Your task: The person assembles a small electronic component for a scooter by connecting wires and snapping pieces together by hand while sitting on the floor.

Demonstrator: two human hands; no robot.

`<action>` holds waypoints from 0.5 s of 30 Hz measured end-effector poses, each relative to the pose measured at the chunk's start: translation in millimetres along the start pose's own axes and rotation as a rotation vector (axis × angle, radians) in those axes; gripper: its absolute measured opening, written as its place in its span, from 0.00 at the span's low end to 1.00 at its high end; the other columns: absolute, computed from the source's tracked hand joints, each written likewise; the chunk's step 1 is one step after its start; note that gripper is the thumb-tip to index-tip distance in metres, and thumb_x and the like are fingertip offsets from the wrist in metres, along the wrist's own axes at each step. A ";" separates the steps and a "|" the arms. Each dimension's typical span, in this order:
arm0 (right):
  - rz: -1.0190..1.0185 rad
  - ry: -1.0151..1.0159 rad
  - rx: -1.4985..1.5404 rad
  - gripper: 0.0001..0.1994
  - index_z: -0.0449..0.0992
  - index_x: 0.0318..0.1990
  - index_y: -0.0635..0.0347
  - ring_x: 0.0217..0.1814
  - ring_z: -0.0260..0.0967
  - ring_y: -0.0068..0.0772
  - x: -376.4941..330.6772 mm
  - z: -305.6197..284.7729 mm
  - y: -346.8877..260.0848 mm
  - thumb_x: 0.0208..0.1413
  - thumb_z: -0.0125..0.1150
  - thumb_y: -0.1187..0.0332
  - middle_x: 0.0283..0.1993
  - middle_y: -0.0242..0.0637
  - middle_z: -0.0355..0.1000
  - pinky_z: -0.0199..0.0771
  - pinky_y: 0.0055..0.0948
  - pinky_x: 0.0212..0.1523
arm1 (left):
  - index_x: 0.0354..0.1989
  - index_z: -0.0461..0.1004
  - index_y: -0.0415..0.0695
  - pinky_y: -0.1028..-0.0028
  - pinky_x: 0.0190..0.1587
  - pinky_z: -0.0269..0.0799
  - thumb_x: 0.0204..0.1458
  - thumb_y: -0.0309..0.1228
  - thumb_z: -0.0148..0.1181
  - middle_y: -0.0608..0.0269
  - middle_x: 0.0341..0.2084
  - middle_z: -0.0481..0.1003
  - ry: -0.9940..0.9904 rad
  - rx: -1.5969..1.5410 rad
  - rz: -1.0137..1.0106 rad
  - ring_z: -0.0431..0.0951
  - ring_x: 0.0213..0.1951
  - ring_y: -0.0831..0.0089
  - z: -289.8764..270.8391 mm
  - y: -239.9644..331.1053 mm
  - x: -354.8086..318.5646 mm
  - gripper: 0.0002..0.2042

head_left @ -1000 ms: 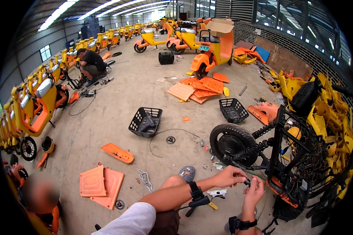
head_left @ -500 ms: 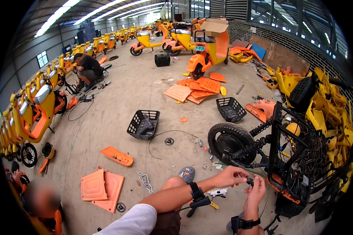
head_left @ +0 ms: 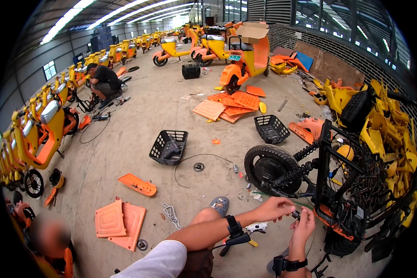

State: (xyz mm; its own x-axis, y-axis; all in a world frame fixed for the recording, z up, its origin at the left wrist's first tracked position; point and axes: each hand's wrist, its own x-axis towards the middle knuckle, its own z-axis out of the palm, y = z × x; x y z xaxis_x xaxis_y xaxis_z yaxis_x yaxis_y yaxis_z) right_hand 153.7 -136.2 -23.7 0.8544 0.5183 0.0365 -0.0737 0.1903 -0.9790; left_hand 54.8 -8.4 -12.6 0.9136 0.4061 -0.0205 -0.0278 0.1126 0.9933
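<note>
Compared with the frames about a second and half a second earlier: little change. The view has slipped slightly, so floor items sit somewhat further left than in the first frame; the same small dark part [head_left: 296, 215] is at the fingertips, near the lower right. Left hand [head_left: 274, 209]: thumb and fingers drawn into a narrow pinch at the part's upper end. Right hand [head_left: 303, 226]: thumb and forefinger closed on its other side, remaining fingers curled; exact contact partly hidden. Edges: right of the hands, near, stands a stripped black scooter frame [head_left: 326, 134]; its wheel [head_left: 269, 170] lies beyond the hands, and yellow panels [head_left: 377, 143] are heaped behind. Below the left forearm: pale piece [head_left: 256, 226], yellow-handled tool [head_left: 253, 243]. A grey clog [head_left: 219, 204] borders the left side. Concrete floor [head_left: 102, 176] extends from there toward the black basket [head_left: 164, 161] and orange panels [head_left: 111, 221], both well apart from the hands.
</note>
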 end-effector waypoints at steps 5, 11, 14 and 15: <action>-0.100 -0.093 -0.157 0.10 0.71 0.42 0.62 0.14 0.53 0.12 -6.7 6.7 0.6 0.63 0.51 0.64 0.23 0.27 0.65 0.55 0.17 0.14 | 0.45 0.74 0.37 0.80 0.21 0.68 0.56 0.36 0.59 0.64 0.26 0.77 -0.105 0.018 -0.047 0.71 0.20 0.83 -13.6 -13.9 3.3 0.16; 0.041 -0.026 0.004 0.10 0.71 0.42 0.62 0.14 0.52 0.12 -1.0 15.3 4.7 0.63 0.51 0.64 0.22 0.27 0.65 0.54 0.17 0.14 | 0.44 0.74 0.35 0.81 0.22 0.69 0.57 0.39 0.58 0.64 0.26 0.76 -0.004 -0.021 0.130 0.71 0.20 0.82 -12.7 5.6 -14.0 0.17; -0.039 -0.061 -0.081 0.10 0.71 0.42 0.62 0.13 0.52 0.12 -2.6 19.7 8.6 0.63 0.50 0.64 0.23 0.26 0.64 0.54 0.17 0.14 | 0.40 0.74 0.35 0.80 0.21 0.69 0.57 0.39 0.57 0.64 0.25 0.75 -0.062 -0.045 -0.183 0.70 0.19 0.82 -21.0 2.9 -10.0 0.16; -0.064 -0.090 -0.128 0.10 0.71 0.42 0.62 0.13 0.51 0.11 -5.3 21.8 8.9 0.63 0.50 0.64 0.23 0.26 0.63 0.54 0.17 0.14 | 0.37 0.74 0.34 0.80 0.20 0.68 0.58 0.38 0.57 0.65 0.23 0.75 -0.095 0.003 -0.135 0.70 0.19 0.82 -23.3 -0.9 -10.9 0.15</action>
State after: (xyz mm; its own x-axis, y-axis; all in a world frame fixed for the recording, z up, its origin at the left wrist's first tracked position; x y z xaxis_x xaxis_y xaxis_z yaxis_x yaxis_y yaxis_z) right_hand 137.3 -119.0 -28.2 0.8056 0.5819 0.1115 0.0502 0.1205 -0.9914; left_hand 35.4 8.2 -16.0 0.9433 0.2995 -0.1429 0.0988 0.1575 0.9826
